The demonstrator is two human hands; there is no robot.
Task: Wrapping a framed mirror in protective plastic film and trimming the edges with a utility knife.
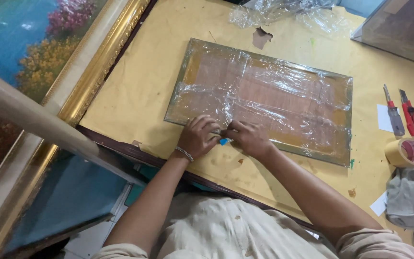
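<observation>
Pinching the near edge of the wrapped frame (264,98), my left hand (198,136) and right hand (249,138) sit knuckle to knuckle, fingers curled onto the film with a small blue bit (224,141) showing between them. That frame lies flat in the middle of the yellow table (135,91), stretching toward two o'clock from my hands. Out at three o'clock lie two red knives (402,115), a tape roll (407,152) and a grey rag (408,196); loose film (283,10) is bunched at twelve, and a gilt-framed painting (39,52) leans at ten.
</observation>
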